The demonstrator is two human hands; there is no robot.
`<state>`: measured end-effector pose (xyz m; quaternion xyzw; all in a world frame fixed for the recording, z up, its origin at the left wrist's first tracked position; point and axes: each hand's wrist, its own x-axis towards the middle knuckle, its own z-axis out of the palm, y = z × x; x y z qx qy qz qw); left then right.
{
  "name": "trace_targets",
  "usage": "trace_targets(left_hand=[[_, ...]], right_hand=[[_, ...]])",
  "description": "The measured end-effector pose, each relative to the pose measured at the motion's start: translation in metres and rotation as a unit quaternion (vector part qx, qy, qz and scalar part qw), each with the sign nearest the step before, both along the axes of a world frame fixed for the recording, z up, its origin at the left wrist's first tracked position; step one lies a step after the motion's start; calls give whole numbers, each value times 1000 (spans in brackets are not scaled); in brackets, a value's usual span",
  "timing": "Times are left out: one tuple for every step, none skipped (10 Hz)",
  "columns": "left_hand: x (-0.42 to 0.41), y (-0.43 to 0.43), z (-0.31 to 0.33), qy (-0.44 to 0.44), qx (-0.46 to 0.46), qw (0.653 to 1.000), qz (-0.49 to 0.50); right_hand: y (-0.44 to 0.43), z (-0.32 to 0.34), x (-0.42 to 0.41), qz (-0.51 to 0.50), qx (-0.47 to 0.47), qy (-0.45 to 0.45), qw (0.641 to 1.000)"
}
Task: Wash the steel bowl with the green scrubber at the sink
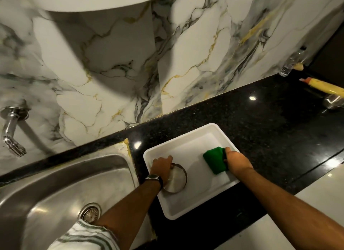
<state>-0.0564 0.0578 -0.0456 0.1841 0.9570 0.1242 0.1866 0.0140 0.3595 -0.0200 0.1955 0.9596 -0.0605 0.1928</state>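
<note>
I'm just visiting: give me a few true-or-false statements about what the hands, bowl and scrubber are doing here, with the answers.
1. The left hand grips the steel bowl. True.
2. The bowl sits in the sink. False: it is in the white tray on the counter.
3. The right hand holds the green scrubber. True.
4. Water runs from the tap. False: no stream is visible.
5. The scrubber touches the bowl. False: they are apart in the tray.

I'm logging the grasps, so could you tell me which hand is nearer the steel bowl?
Left. The left hand grips the steel bowl rim; the right hand holds the green scrubber beside it.
</note>
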Motion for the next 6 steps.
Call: trace_targets(left_hand=[[3, -2, -1, -13, -7, 1000, -4], [2, -10, 0, -18, -6, 1000, -7], [-1, -24, 5, -4, 20, 1000, -1], [2, -49, 23, 25, 43, 999, 6], [8, -91, 38, 40, 66, 997, 27], [25, -141, 52, 71, 67, 993, 69]], right_hand=[[-3, 2, 3, 5, 1, -1, 1000], [-6, 6, 7, 5, -6, -3, 1000], [-8, 16, 9, 10, -2, -6, 1000], [-18, 30, 7, 25, 13, -13, 1000], [-48, 49, -3, 67, 5, 4, 998], [-91, 63, -11, 136, -39, 59, 988]])
